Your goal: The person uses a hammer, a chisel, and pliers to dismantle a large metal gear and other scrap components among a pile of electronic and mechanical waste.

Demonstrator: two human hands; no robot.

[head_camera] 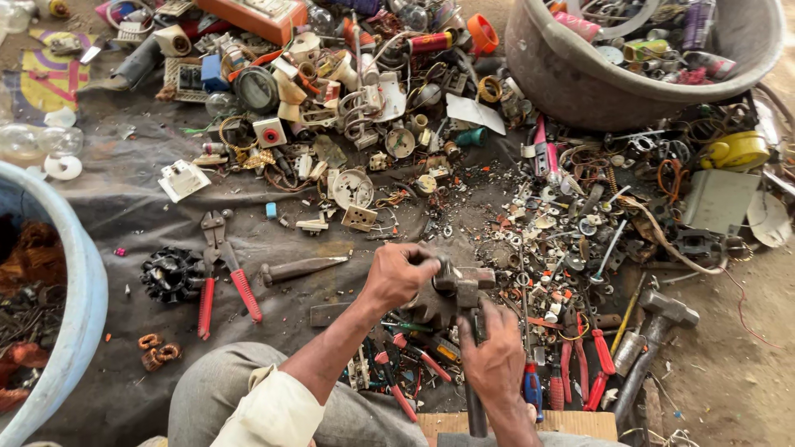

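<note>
The right hand (497, 358) has its grip closed round the handle of a hammer (469, 285), whose head rests on a small metal part just beyond. The left hand (399, 273) pinches that small metal part (439, 266) steady beside the head. The part looks unbroken; scrap lies heaped beyond, red-handled pliers (222, 273) well left.

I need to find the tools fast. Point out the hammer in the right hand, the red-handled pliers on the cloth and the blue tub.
hammer (465, 278), head view, on its metal head.
red-handled pliers (245, 294), head view, on one red handle.
blue tub (87, 290), head view, on its rim.
</note>
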